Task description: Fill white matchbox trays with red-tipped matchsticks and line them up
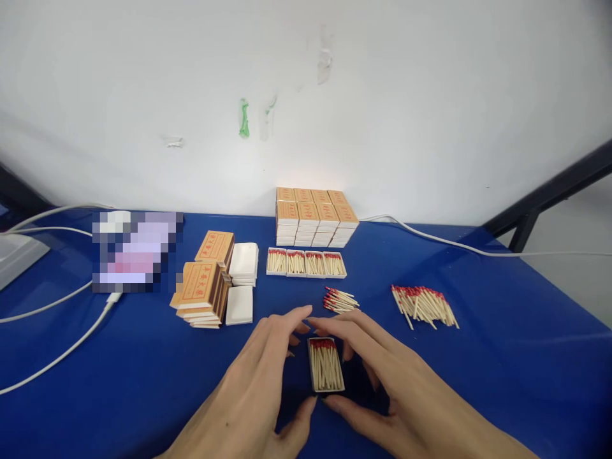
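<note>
A small white matchbox tray [326, 366], filled with red-tipped matches, lies on the blue table between my two hands. My left hand [261, 370] curves along its left side, fingers apart, with the thumb near its front edge. On the opposite side my right hand [382, 370] arches over in the same way, index finger beyond the far end and thumb by the near right corner. Neither hand visibly grips the tray; light contact cannot be made out. Just beyond my fingertips is a small loose pile of matches [340, 300].
A larger match pile [424, 305] lies to the right. Several filled trays [306, 263] stand in a row before stacked matchboxes [313, 220]. At left are orange box sleeves [201, 284], white trays [240, 305], a blurred phone-like object [138, 248] and white cables [71, 357].
</note>
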Demonstrator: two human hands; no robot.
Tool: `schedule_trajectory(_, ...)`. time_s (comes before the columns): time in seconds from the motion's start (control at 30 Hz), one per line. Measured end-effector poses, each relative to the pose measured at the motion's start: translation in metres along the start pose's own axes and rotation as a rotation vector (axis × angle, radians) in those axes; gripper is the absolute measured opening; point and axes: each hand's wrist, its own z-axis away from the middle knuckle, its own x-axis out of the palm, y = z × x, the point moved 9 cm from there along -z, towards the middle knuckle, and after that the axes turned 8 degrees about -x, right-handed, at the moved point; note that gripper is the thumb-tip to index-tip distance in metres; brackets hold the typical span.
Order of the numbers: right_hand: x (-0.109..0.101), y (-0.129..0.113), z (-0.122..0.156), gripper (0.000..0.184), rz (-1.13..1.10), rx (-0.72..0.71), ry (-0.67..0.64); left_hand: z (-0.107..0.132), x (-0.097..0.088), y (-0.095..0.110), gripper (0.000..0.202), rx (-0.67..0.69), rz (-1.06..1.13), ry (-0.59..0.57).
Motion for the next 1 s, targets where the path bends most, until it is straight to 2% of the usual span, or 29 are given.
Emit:
schedule_trajectory(0.3,-0.005,-0.001,0.001,0.078,0.002,0.006,-0.026,0.002,0.005,-0.007,0.090,0.004,-0.021,-0.029)
schedule_trajectory(0.5,-0.005,-0.009,-0.001,0.069,0.005,-0.034,-0.022,0.002,0.001,0.000,0.089,0.017,-0.008,-0.010)
schedule_trajectory(0.57,-0.018,-0.008,0.001,0.067,0.043,-0.040,0.025,0.002,0.001,0.001,0.091,0.011,0.025,-0.019)
schedule_trajectory(0.67,-0.057,0.003,0.003,0.061,0.156,-0.006,0.147,0.001,0.002,0.000,0.092,-0.006,0.043,-0.037)
schedule_trajectory(0.77,-0.100,0.026,-0.006,0.061,0.219,0.030,0.248,0.000,0.002,-0.002,0.092,-0.018,0.045,-0.035)
schedule_trajectory(0.83,-0.120,0.045,-0.018,0.058,0.215,0.049,0.278,0.000,0.002,-0.002,0.092,-0.019,0.046,-0.039)
schedule_trajectory(0.9,-0.130,0.061,-0.032,0.056,0.230,0.030,0.279,0.000,0.002,-0.001,0.090,-0.019,0.047,-0.052)
schedule_trajectory(1.0,-0.130,0.079,-0.049,0.052,0.201,0.021,0.242,0.000,0.002,0.000,0.088,-0.020,0.046,-0.054)
